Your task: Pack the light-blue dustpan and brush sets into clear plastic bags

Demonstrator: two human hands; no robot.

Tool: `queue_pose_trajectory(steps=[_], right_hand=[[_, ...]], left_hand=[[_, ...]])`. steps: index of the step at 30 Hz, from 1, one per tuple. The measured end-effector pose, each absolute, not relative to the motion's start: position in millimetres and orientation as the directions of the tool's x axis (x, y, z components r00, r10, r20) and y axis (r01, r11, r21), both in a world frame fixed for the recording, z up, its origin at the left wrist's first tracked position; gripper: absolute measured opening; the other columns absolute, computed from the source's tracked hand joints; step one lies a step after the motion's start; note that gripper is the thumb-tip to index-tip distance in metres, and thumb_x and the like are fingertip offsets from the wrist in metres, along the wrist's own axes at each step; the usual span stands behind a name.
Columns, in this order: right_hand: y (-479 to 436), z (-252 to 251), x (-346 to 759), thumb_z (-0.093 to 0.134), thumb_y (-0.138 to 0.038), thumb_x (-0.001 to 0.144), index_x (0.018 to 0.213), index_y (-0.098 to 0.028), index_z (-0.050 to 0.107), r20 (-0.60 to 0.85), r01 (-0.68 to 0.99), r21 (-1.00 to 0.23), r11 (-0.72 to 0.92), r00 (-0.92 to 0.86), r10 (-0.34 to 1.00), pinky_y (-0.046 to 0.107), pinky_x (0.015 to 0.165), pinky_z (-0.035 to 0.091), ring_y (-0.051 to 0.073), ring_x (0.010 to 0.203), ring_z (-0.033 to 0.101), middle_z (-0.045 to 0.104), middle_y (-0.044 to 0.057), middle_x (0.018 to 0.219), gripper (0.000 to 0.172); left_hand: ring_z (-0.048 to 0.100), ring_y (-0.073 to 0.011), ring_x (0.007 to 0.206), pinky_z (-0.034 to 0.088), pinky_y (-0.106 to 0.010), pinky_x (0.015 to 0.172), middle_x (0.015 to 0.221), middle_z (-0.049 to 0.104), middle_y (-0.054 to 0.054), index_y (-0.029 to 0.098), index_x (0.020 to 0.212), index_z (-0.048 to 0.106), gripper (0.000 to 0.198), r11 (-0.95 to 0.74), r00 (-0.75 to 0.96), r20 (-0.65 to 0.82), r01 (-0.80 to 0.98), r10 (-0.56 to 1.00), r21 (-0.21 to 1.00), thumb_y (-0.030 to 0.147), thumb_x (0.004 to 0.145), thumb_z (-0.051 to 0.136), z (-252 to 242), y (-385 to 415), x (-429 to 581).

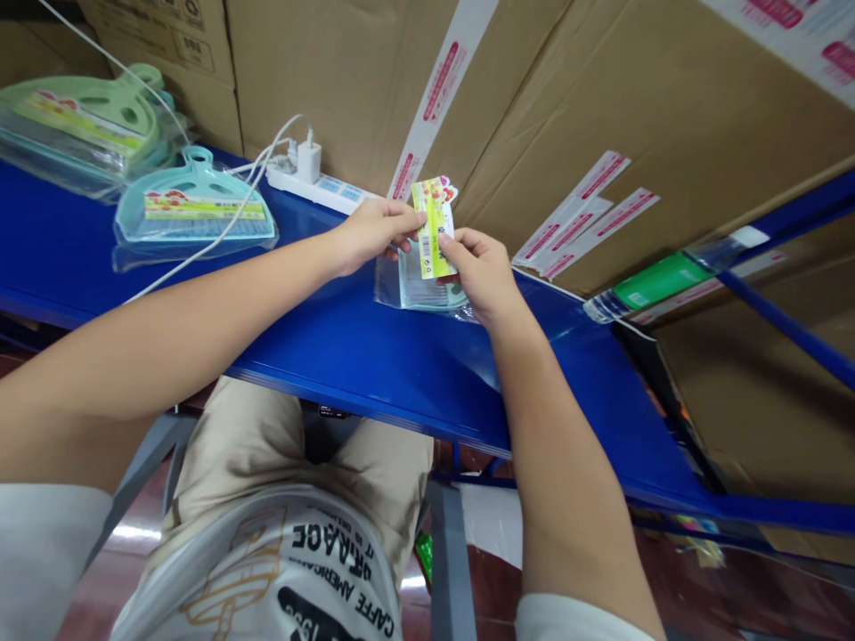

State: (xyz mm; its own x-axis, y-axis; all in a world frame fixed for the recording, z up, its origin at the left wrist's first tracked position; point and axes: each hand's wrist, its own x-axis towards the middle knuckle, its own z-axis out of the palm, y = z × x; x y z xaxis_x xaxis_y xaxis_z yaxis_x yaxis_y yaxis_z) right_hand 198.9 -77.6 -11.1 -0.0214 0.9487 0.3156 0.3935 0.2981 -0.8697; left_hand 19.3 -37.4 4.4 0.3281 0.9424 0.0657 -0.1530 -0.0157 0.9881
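Observation:
A yellow-green printed label card (433, 233) with red flowers is pinched between my two hands, upright above the blue shelf. My left hand (378, 233) grips its left edge with thumb and fingers. On its lower right edge, my right hand (477, 267) has the thumb pressed on the front. Right behind and below the card lies a pale blue dustpan (418, 292) in clear plastic wrap, partly hidden by the card and my right hand. Farther left, a wrapped light blue dustpan (197, 230) has a similar label across its front.
Wrapped green dustpans (126, 114) are stacked at the far left. A white power strip (327, 189) with a plugged-in charger (309, 160) and loose white cables sits against tall cardboard boxes (347, 80). A bottle with a green label (661, 283) lies at the right.

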Motion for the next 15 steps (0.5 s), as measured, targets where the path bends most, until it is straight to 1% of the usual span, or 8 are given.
queue_pose_trajectory(steps=[5,11,15], right_hand=[[-76.2,-12.9,198.1,0.075,-0.059,0.085,0.081,-0.023,0.067,0.286,0.358,-0.893,0.273,-0.018,0.958,0.027,0.058,0.051,0.015,0.072,0.063,0.065,0.001,0.076,0.038],[-74.2,-15.8,193.5,0.077,-0.062,0.083,0.084,-0.022,0.071,0.285,0.328,-0.903,0.278,-0.028,0.958,0.029,0.064,0.053,0.018,0.077,0.067,0.069,0.002,0.077,0.041],[-72.4,-18.4,192.8,0.077,-0.062,0.083,0.084,-0.022,0.071,0.262,0.334,-0.906,0.259,-0.037,0.964,0.03,0.065,0.052,0.018,0.077,0.067,0.069,0.002,0.077,0.04]], left_hand=[[0.058,-0.0079,0.062,0.044,-0.021,0.061,0.064,0.059,0.002,0.016,0.074,0.065,0.02,-0.04,0.362,0.081,-0.12,0.929,0.992,0.017,0.093,0.071,2.8,-40.1,21.1],[0.056,-0.0073,0.059,0.042,-0.023,0.059,0.063,0.058,0.002,0.016,0.069,0.062,0.027,-0.031,0.375,0.068,-0.102,0.925,0.994,0.018,0.095,0.069,-0.2,-45.8,24.7],[0.055,-0.0071,0.058,0.04,-0.023,0.06,0.062,0.057,0.002,0.015,0.069,0.063,0.026,-0.027,0.369,0.056,-0.084,0.928,0.996,0.018,0.094,0.07,-3.8,-43.5,26.0]])
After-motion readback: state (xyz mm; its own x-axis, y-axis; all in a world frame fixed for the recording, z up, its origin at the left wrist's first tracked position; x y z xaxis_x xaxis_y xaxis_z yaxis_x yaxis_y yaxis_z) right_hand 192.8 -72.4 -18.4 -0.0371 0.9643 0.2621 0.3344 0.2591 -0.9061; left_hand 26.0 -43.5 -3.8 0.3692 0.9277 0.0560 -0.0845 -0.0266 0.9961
